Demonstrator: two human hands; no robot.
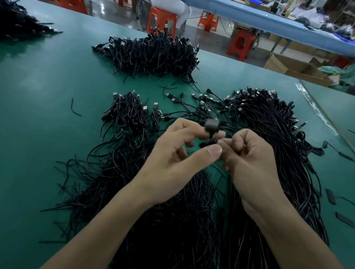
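Observation:
My left hand (177, 155) and my right hand (252, 162) meet above the green table (37, 107), over a long heap of straight black USB cables (275, 162). Between them is one black cable (208, 141). Its blurred grey plug end (212, 124) sticks up by my left fingers, which pinch the cable. My right fingers are curled round the cable's other part, with the thumbs close together.
A small pile of coiled, tied cables (130, 112) lies left of my hands, and a bigger such pile (154, 57) sits farther back. More cables (14, 18) are at the far left. Short black pieces (345, 219) lie at the right. A person sits on an orange stool (162, 21) beyond the table.

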